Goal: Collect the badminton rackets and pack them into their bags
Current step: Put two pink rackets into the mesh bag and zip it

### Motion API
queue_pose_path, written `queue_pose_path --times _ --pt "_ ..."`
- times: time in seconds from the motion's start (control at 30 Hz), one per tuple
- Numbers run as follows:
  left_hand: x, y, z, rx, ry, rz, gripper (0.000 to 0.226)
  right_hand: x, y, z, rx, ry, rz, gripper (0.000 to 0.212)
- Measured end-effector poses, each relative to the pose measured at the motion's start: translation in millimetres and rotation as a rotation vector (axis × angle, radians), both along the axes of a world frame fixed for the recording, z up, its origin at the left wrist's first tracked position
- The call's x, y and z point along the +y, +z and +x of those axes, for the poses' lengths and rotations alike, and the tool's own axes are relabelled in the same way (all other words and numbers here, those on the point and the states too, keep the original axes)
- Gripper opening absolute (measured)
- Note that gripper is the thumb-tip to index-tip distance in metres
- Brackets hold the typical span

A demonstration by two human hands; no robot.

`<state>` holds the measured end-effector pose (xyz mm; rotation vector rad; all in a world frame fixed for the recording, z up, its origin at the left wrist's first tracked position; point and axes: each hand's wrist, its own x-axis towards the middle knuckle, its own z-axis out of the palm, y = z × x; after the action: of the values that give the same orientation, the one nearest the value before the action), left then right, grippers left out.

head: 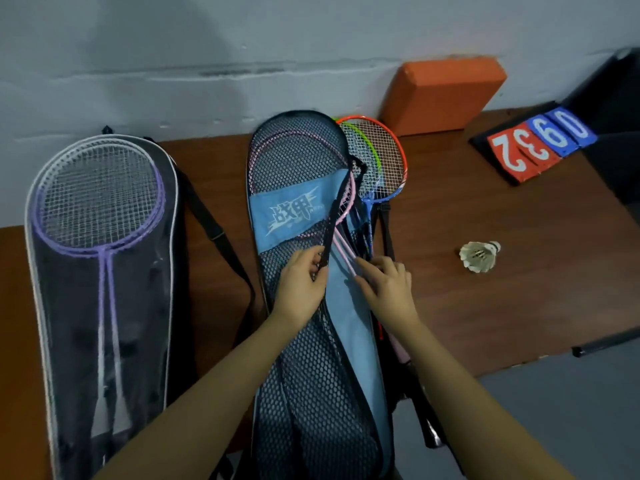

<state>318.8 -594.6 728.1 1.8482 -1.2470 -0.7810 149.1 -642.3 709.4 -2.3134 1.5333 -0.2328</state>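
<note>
- Blue fabric and black mesh make the middle bag; its blue panel carries white Chinese characters, printed in a sharp style, that I read as "战甲".
- Red and blue number cards at the right edge of the wooden table show 2, 3, 9 and 0, upside down from here.
- The blue bag lies with its long axis from the near table edge to the wall, the wide head end toward the wall. Inside it are pink rackets, heads toward the wall and shafts running back to the hands.
- The left hand pinches the black zipper edge of the bag opening between thumb and fingers.
- The right hand rests on the pink shafts at the opening, fingers bent and slightly spread.
- Just beside this bag, partly under it, an orange racket and a green racket lie with heads toward the wall.
- On the left a clear-fronted black bag holds purple and white rackets, pointing the same way.
- A white shuttlecock lies on the table to the right, and an orange block leans on the wall.
</note>
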Motion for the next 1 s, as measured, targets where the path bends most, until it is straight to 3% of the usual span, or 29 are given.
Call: queue_pose_path --times 0.13,0.23,0.43,0.7,0.87,1.0 --pt "26 -6 -17 -0.024 -0.155 0.095 0.064 30 9 -33 -0.117 0.041 0.004 0.035" --pt "61 -5 -35 -0.043 -0.194 0.103 0.069 52 14 -55 -0.143 0.102 0.008 0.034" --pt "133 -8 -94 -0.192 -0.144 0.119 0.065 81 15 -104 -0.123 0.174 0.038 0.042" --pt "165 -1 -156 -0.206 0.048 0.293 0.058 122 15 -184 0.011 0.354 0.156 0.074" --pt "165 9 -161 -0.179 0.134 0.198 0.041 137 13 -209 -0.014 0.440 0.277 0.098" --pt "171 15 -160 -0.147 0.166 0.090 0.038 137 16 -215 0.043 0.473 0.332 0.105"
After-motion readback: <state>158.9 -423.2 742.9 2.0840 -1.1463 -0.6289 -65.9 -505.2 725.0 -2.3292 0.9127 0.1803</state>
